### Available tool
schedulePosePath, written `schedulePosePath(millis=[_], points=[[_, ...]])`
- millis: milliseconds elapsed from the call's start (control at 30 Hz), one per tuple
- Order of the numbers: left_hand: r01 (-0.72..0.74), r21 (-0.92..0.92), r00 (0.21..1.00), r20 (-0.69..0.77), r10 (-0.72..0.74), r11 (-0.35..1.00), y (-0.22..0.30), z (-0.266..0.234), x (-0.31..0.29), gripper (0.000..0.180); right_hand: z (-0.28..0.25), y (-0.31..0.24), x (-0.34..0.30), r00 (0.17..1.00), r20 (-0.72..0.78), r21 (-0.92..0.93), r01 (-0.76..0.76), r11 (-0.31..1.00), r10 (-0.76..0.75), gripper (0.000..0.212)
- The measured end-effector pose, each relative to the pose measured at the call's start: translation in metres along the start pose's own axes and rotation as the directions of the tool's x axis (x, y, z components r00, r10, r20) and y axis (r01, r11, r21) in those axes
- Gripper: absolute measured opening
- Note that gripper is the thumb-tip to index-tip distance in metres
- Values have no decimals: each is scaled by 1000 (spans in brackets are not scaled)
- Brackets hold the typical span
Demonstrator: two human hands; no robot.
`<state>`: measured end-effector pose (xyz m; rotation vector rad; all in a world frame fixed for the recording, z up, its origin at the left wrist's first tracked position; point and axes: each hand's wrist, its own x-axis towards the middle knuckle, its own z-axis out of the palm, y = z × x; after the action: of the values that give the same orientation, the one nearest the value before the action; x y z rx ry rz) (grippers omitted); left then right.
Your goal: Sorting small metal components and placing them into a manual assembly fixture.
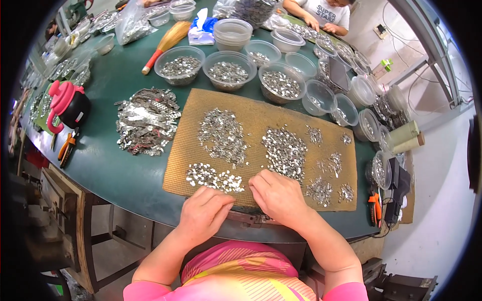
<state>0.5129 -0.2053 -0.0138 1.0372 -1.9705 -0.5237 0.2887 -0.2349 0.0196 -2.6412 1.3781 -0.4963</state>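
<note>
My left hand [205,210] is at the near edge of a tan textured mat [256,110], its fingers curled and thumb pressed to the fingertips. Just beyond it lies a loose patch of small shiny metal pieces [213,176]. My right hand [277,196] rests on the mat's near edge with fingers bent together, close to a denser pile of metal pieces [284,152]. Whatever either hand pinches is too small or hidden to make out. Farther back on the mat is a wide pile of slim metal bits [222,135]; several smaller heaps [319,190] lie at its right.
A heap of metal strips [147,120] lies left of the mat. Plastic tubs [227,71] of metal pieces line its far side. Around the green table are a pink-and-black pot [69,105], orange-handled pliers [67,147] and a brush [168,44]. Another person [321,17] works across.
</note>
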Motion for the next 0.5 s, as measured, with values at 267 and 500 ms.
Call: schedulePosePath(millis=[267, 500], points=[[-14, -44, 1000, -8, 13, 999, 0, 1, 1, 18, -26, -2, -57, 1000, -22, 158, -6, 987, 10, 16], [-101, -193, 994, -63, 91, 976, 23, -20, 10, 24, -16, -12, -76, 997, -67, 150, -31, 988, 41, 20]])
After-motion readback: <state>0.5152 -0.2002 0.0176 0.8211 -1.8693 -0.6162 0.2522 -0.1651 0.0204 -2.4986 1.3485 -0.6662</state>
